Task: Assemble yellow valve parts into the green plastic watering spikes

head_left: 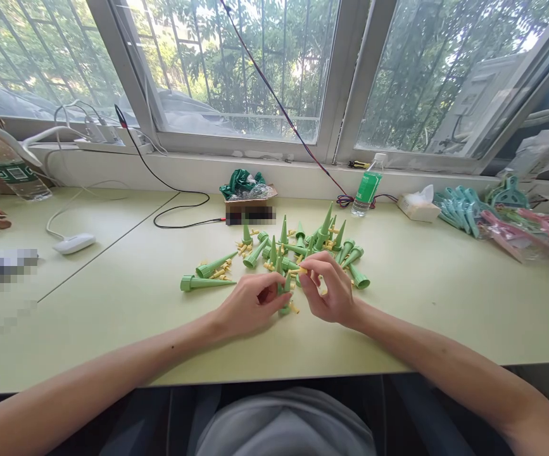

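Left hand (249, 305): grip pinching a green spike (288, 282), roughly upright, at desk (407, 304); right hand (330, 288): grip pinching a yellow piece (302, 271) just beside it. More spikes (324, 229) scattered behind.

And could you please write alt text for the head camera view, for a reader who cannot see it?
A person's left hand holds an upright green cone while the right hand pinches a small yellow piece near it. More green cones and yellow pieces are scattered nearby on a pale table, with a bottle behind.
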A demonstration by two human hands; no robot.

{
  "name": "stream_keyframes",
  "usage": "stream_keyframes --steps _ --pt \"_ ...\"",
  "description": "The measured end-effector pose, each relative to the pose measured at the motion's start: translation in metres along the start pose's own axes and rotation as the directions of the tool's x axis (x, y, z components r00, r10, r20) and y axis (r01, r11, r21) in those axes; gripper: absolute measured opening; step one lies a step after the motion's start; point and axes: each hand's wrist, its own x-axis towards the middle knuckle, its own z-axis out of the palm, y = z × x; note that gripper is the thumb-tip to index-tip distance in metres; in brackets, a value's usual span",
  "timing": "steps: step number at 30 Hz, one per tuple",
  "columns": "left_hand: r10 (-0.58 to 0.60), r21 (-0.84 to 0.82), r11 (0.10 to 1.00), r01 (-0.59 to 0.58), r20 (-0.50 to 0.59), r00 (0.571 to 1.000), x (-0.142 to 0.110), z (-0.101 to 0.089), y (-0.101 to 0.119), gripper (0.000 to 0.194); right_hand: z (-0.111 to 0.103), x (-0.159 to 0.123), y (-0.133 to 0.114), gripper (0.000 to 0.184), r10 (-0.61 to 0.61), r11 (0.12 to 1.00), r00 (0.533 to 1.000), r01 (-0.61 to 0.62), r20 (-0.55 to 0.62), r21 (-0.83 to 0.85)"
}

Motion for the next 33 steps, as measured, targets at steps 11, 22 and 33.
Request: stream_keyframes --steps 11,22,33 --pt "-0.111 -0.131 0.99 0.06 -0.426 0.898 0.004 -0.014 0.002 0.024 0.001 0.0 0.001 0.024 -0.044 0.999 0.998 0.044 0.034 0.007" --pt "-0.135 -0.159 0.985 0.073 -0.427 0.894 0.004 -0.013 0.004 0.023 0.001 -0.002 0.002 0.016 -0.02 1.0 0.984 0.018 0.177 0.012" --pt "-0.138 -0.199 0.979 0.053 -0.441 0.887 0.004 -0.012 0.003 0.023 0.002 -0.002 0.003 0.016 -0.019 0.999 0.983 0.013 0.184 0.032"
